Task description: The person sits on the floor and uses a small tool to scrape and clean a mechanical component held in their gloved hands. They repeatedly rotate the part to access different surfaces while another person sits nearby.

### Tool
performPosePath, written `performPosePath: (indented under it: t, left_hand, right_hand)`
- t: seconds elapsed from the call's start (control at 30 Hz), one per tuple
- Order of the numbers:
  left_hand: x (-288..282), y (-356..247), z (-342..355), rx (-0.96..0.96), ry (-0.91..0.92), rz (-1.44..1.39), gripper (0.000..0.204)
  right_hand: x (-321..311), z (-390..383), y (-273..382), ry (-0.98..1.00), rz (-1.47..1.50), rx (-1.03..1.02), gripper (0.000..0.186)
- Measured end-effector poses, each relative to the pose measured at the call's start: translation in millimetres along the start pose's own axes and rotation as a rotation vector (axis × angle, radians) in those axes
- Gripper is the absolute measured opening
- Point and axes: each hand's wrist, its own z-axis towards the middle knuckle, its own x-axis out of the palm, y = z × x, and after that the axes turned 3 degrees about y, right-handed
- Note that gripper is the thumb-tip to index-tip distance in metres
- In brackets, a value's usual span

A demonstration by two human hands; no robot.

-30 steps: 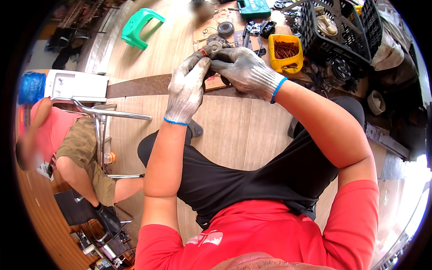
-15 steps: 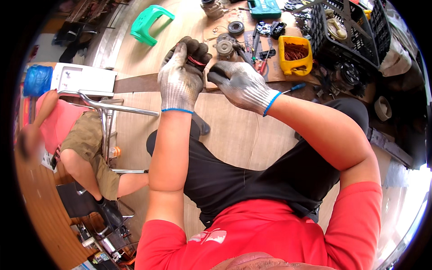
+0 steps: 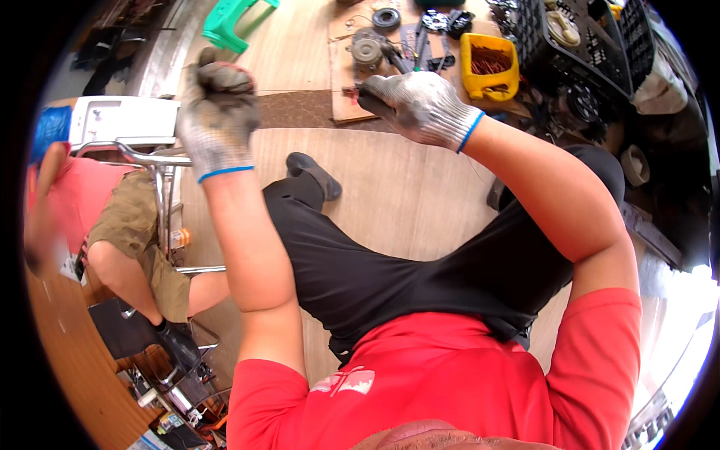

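Observation:
Both my hands wear grey-white knitted gloves with blue cuffs. My left hand point(image 3: 219, 112) is raised at the left, somewhat blurred, its fingers curled closed; a bit of red shows at them. A thin dark wire point(image 3: 300, 91) runs nearly level from it across to my right hand point(image 3: 420, 106). The right fingers are pinched together at the wire's other end, beside a small red piece point(image 3: 350, 93) over the cardboard. What lies inside each grip is mostly hidden.
Ahead, a round metal motor-like part point(image 3: 367, 52) and a black ring point(image 3: 386, 19) lie on cardboard point(image 3: 341, 71). A yellow cut-open jug point(image 3: 511, 69) holds reddish-brown pieces. Black crates point(image 3: 540, 49) stand at right, a green stool point(image 3: 219, 28) at far left. A person point(image 3: 112, 217) sits at left.
My hands have moved apart: the left went left and blurred, while the right shifted slightly right and up. The wire is now stretched between them. The view has tilted, moving the floor things upward.

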Motion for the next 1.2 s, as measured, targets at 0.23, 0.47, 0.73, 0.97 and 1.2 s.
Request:
performPosePath:
  t: [0.23, 0.47, 0.73, 0.97, 1.2]
  left_hand:
    - [-18.8, -38.2, 6.5, 0.177, -0.254, 0.057, 0.045]
    - [-39.3, -81.1, 42.0, 0.162, -0.338, 0.037, 0.025]
    - [-58.8, -103.5, 66.1, 0.289, -0.199, 0.056, 0.028]
    - [-19.3, -6.1, 30.8, 0.155, 0.018, 0.186, 0.030]
    - [7.9, 48.7, 23.5, -0.017, 0.142, 0.189, 0.029]
  right_hand:
    - [-7.0, -25.0, -1.4, 0.156, -0.079, 0.009, 0.024]
    - [-16.5, -50.5, 2.0, 0.379, -0.194, 0.010, 0.022]
    - [-58.4, -69.0, -92.9, 0.845, -0.414, 0.188, 0.025]
    - [-125.3, 8.0, -53.5, 0.110, 0.086, 0.438, 0.036]
    - [-61.9, 36.7, -20.7, 0.191, 0.577, 0.310, 0.061]
